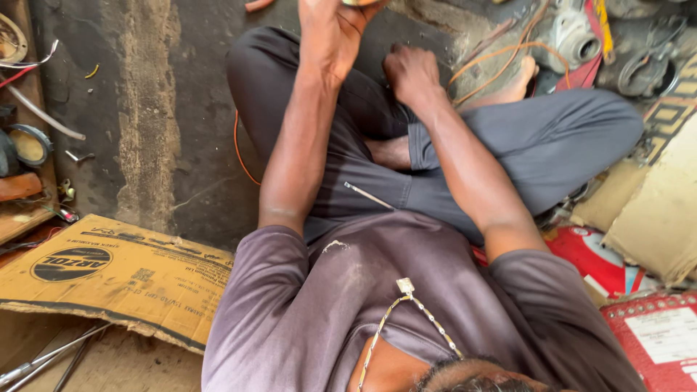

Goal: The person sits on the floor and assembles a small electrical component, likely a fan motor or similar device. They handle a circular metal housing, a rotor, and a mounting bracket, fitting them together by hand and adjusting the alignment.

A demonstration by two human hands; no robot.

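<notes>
From the head camera, the person sits cross-legged on a dark floor [145, 109]. The left hand [330, 29] is raised at the top edge, its fingers wrapped around a small round object [359, 3] that is mostly cut off by the frame. The right hand [410, 72] is curled into a fist just above the knee, near an orange wire [494, 54]; whether it grips anything cannot be told. A flattened cardboard box [116, 272] lies at the left, and a red bag [653, 334] at the right.
</notes>
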